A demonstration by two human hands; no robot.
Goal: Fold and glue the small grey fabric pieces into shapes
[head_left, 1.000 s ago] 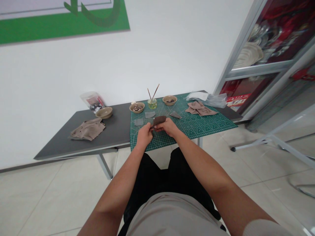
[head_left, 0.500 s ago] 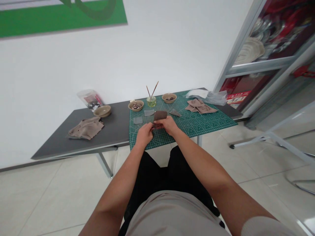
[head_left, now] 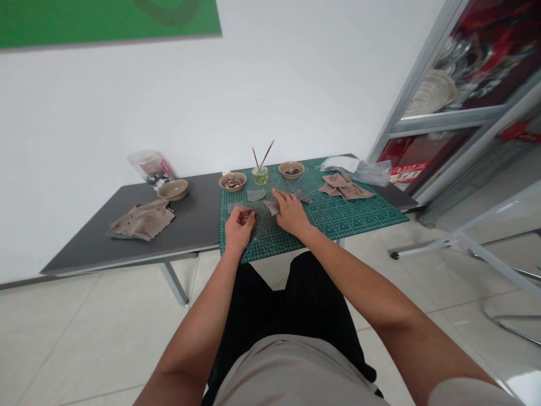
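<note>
On the green cutting mat (head_left: 329, 211), my right hand (head_left: 291, 213) lies with fingers stretched out over a small grey-brown piece of cloth-like material (head_left: 271, 207), covering part of it. To its left, my left hand (head_left: 239, 226) has its fingers curled in a pinch; a dark scrap shows at the fingertips, too small to name. A thin grey sheet (head_left: 256, 195) lies just beyond the hands. Another pale sheet (head_left: 233, 207) is partly behind my left hand, and a darker grey piece (head_left: 302, 197) is beside my right fingers.
Behind the hands stand a bowl of small dark pieces (head_left: 233, 182), a glass jar (head_left: 260, 176) with two thin sticks, and a second bowl (head_left: 291, 171). Brown cloths (head_left: 345, 186) (head_left: 143, 220), a plastic bag (head_left: 372, 171), another bowl (head_left: 173, 190) and a clear tub (head_left: 151, 167) sit farther out.
My hands, together around a raised brown piece before, have come apart. The right now lies flat on a piece on the mat; the left has shifted slightly left, pinched.
</note>
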